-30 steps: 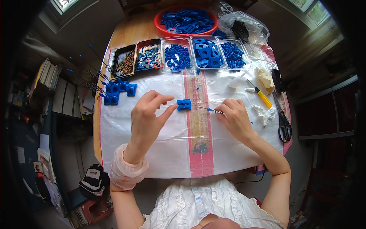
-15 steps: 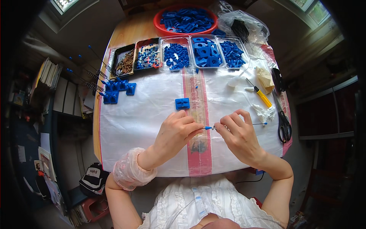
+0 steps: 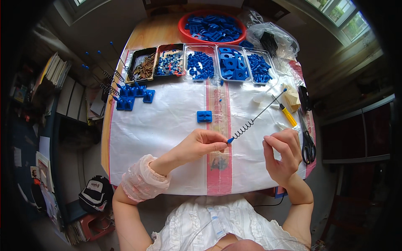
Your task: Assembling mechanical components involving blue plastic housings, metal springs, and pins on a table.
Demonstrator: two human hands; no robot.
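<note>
My left hand pinches the small blue cone-shaped cap on the lower end of a black coil spring. From the coil a thin straight rod runs up to the right, ending in a small blue tip. My right hand is apart from the spring, fingers loosely curled, with nothing visible between them. Just beyond my left hand lies a single blue square plastic base. At the left edge of the table, several similar spring rods stand in a group of blue bases.
Along the back sit trays of brown screws, nuts, blue caps, blue bases and small blue parts. Behind is a red basin of blue parts. A yellow-handled screwdriver and black scissors lie right.
My right hand has let go of the spring and moved right and slightly down. The rod, earlier nearly level between both hands, now slants up to the right from my left hand.
</note>
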